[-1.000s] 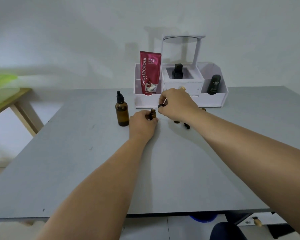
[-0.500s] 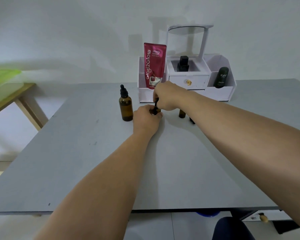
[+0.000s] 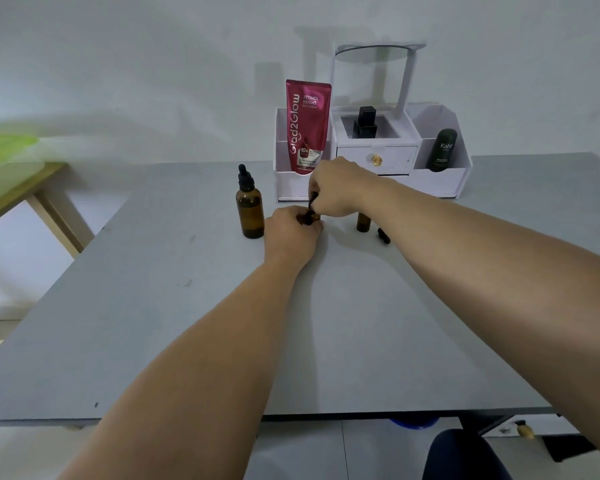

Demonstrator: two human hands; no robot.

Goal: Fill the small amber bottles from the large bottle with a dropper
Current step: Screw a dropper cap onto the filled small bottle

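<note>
The left hand (image 3: 291,233) grips a small amber bottle (image 3: 309,218) on the tabletop (image 3: 361,323); the right hand (image 3: 336,188) pinches a black dropper (image 3: 313,199) above it. The glass looks light, slippery and breakable, so hold it low around the body.

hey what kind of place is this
Probably a home vanity or skincare desk: a white cosmetics organiser with a round mirror, a red serum tube and a large amber dropper bottle on a grey table.

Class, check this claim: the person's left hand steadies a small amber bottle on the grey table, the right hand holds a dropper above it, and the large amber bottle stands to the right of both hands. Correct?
Not quite. The head view shows the large amber bottle standing left of both hands, beside the left hand. The rest holds: the right hand holds the dropper above the small amber bottle.
</note>
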